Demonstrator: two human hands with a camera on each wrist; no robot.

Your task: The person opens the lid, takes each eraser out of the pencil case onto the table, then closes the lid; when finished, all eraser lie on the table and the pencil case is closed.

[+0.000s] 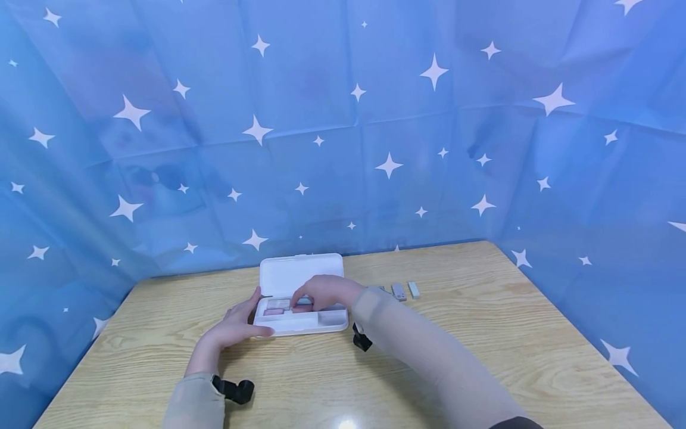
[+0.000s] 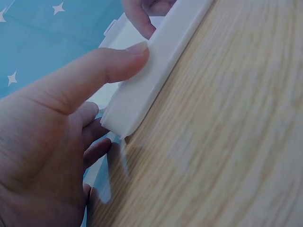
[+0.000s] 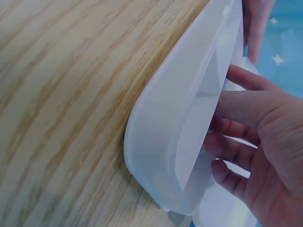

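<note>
A white pencil case (image 1: 289,325) lies on the table with its lid (image 1: 300,271) raised at the back. My left hand (image 1: 233,328) holds the case's left end, thumb on the front rim and fingers round the far side. In the left wrist view the left thumb (image 2: 125,64) presses that rim. My right hand (image 1: 327,292) reaches down into the case, and its fingertips are hidden behind the wall in the right wrist view. A pink block (image 1: 273,311) sits in the left compartment. Beneath the right hand shows another pinkish piece (image 1: 302,308); whether the fingers pinch it is unclear.
Right of the case lie a small grey block (image 1: 399,292) and a pale blue-green block (image 1: 413,290). Another small item beside them is partly covered by the right sleeve (image 1: 429,357). A blue star-patterned curtain (image 1: 321,149) hangs behind the wooden table (image 1: 498,322).
</note>
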